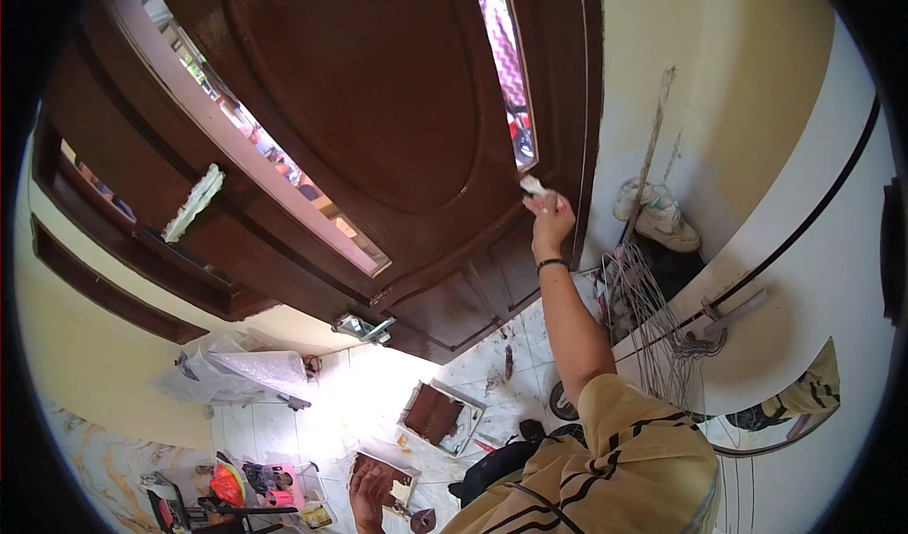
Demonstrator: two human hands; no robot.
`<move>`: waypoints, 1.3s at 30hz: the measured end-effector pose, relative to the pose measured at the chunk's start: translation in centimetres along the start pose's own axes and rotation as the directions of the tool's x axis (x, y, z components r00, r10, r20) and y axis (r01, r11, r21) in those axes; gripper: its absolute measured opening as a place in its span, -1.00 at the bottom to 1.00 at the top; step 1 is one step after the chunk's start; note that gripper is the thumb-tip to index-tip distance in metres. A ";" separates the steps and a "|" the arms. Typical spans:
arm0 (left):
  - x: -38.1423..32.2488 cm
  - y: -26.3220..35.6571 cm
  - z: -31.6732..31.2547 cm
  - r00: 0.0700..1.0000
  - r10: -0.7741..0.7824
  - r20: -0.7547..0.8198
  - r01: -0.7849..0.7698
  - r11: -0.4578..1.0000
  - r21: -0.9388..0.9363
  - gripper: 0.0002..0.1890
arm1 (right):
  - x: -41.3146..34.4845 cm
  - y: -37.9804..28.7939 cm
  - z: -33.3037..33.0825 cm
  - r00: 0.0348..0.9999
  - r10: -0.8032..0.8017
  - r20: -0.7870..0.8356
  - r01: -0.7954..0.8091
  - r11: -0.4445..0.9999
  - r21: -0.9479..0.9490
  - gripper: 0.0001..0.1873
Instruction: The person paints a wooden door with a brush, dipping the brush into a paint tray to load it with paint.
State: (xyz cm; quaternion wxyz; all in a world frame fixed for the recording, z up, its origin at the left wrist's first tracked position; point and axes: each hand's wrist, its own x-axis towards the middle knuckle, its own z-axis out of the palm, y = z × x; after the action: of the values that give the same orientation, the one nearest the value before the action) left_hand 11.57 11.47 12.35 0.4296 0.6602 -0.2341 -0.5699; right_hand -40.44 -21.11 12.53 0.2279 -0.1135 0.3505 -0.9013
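Observation:
My right hand, with a dark band at the wrist, is raised to the dark brown wooden door. Its fingers pinch a small white pad or cloth at the lower end of the door's narrow right opening. My left hand is low at the bottom of the view, over a white tray with brown content; whether it holds anything is unclear. A second white tray holding a brown piece lies on the floor beyond it. A metal door handle sits at the door's lower edge.
Clear plastic wrapping lies at the left wall. A chair with bags and a pink cup stands lower left. On the right are white shoes, a stick, a bundle of thin wires and a mirror.

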 end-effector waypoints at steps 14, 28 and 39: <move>0.6 0.7 -0.3 0.999 0.022 -0.023 -0.021 0.999 0.039 -0.60 | 2.5 -13.9 14.8 0.856 -0.459 0.236 0.486 0.871 -0.071 -0.78; 0.1 1.0 0.5 0.998 -0.007 -0.055 0.009 0.999 0.032 -0.62 | 0.6 -3.2 4.1 0.999 -0.019 0.035 0.012 0.981 0.192 -0.70; 1.0 -2.1 -5.2 0.997 -0.079 0.012 0.078 0.995 0.062 -0.54 | -0.7 5.6 -3.9 0.985 -0.158 -0.072 0.103 0.865 -0.490 -0.75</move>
State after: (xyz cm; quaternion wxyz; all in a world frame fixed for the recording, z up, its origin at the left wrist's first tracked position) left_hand 16.40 13.37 9.94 0.3847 0.6776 -0.2285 -0.5837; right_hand -39.41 -22.16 5.83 0.1111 -0.1407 0.5685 -0.8029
